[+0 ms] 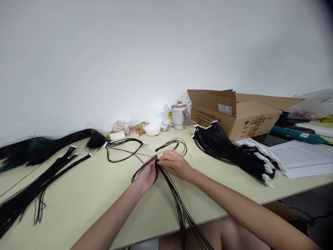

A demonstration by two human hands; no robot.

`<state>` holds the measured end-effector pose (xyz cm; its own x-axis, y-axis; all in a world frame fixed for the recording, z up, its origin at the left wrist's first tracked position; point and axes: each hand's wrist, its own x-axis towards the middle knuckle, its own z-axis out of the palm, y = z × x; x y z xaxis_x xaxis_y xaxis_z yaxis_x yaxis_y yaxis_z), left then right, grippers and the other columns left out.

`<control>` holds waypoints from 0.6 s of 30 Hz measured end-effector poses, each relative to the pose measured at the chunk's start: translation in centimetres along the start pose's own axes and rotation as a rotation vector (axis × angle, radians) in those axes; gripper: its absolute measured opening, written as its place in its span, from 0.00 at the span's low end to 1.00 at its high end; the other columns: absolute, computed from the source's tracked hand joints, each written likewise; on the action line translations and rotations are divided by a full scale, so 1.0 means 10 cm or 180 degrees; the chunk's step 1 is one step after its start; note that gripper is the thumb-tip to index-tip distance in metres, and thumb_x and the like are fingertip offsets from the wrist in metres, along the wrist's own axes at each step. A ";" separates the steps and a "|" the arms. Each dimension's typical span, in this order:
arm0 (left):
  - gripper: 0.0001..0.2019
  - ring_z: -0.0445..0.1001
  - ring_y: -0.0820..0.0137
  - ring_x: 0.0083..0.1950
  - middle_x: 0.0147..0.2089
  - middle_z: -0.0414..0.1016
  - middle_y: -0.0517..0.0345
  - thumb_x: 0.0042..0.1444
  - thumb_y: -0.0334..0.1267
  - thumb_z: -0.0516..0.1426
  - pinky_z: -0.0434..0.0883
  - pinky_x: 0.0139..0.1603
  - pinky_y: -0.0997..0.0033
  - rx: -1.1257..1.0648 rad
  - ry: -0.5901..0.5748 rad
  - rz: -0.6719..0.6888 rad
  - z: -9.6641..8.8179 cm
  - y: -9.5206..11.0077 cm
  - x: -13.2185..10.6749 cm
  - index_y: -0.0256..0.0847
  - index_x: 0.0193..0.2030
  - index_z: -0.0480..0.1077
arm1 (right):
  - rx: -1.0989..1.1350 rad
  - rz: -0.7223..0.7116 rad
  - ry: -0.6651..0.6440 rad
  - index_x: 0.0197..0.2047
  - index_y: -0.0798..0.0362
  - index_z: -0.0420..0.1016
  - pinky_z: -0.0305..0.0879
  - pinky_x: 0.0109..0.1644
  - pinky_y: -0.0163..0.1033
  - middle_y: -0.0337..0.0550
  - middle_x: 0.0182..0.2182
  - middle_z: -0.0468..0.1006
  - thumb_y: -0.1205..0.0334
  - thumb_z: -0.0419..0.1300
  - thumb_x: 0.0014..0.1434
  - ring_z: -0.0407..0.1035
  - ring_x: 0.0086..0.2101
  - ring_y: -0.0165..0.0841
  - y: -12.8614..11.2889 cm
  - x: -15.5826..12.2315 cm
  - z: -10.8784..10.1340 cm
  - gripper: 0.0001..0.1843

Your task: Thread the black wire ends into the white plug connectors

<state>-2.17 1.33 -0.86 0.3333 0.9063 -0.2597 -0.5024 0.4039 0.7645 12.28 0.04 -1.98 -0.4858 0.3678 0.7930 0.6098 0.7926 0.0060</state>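
Near the middle of the table, my left hand (146, 177) is closed on a bundle of thin black wires (173, 192) with a white connector. Against it my right hand (174, 163) pinches at the same wires beside the connector; its fingertips are partly hidden. The wires loop above my hands and hang down over the table's front edge. Just left of my hands lies another looped black cable (125, 140) with white connectors at its ends.
Black cables with white plugs (229, 147) are heaped at right, before a cardboard box (255, 118). More cables (41, 184) and a dark green-black wire bundle (52, 146) lie left. A lidded mug (178, 116) and white bowl (152, 129) stand by the wall.
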 end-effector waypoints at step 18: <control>0.01 0.64 0.81 0.21 0.24 0.67 0.63 0.52 0.31 0.51 0.68 0.31 0.75 -0.0032 -0.0070 -0.0133 0.05 0.06 -0.04 0.36 0.32 0.62 | 0.1796 0.1420 0.0436 0.34 0.54 0.74 0.65 0.43 0.36 0.43 0.33 0.75 0.62 0.55 0.57 0.68 0.36 0.29 0.00 0.07 -0.13 0.08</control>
<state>-2.20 1.09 -0.02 0.3716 0.8857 -0.2784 -0.4955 0.4427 0.7473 12.74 -0.36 -0.61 -0.1615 0.6792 0.7160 0.2981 0.7252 -0.6207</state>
